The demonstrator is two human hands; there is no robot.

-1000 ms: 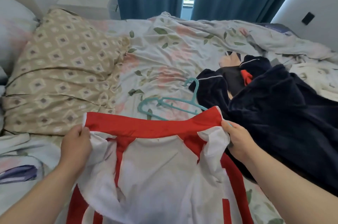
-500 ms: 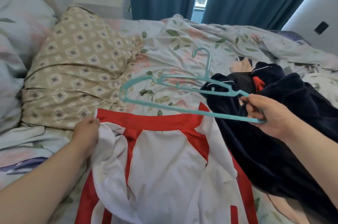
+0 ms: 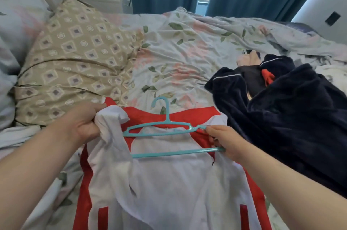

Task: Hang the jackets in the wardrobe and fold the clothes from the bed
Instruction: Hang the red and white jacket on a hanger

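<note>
- Currently my left hand [image 3: 82,124] grips a bunch of white fabric at the left shoulder of the red-and-white jacket [image 3: 169,182]. The jacket lies spread open on the bed [image 3: 178,60], close in front of me.
- My right hand [image 3: 225,141] is closed round the right end of the teal hanger [image 3: 169,153], fingers curled over its lower bar. The hanger lies across the jacket's neck area, hook pointing away from me.
- I judge the step in hand to be feeding the hanger's left arm into that shoulder. I cannot tell whether its tip is already under the cloth.
- Lifting before both shoulders are seated could let the jacket slide off, since only one side is being held open.
- The hanger tip could catch in loose lining or run down the sleeve, twisting the jacket on the bar.
- The dark blue garment [image 3: 281,117] is heaped just beside my right wrist, so a careless pull might drag it along.
- That heap looks unfolded, and no wardrobe is in view.
</note>
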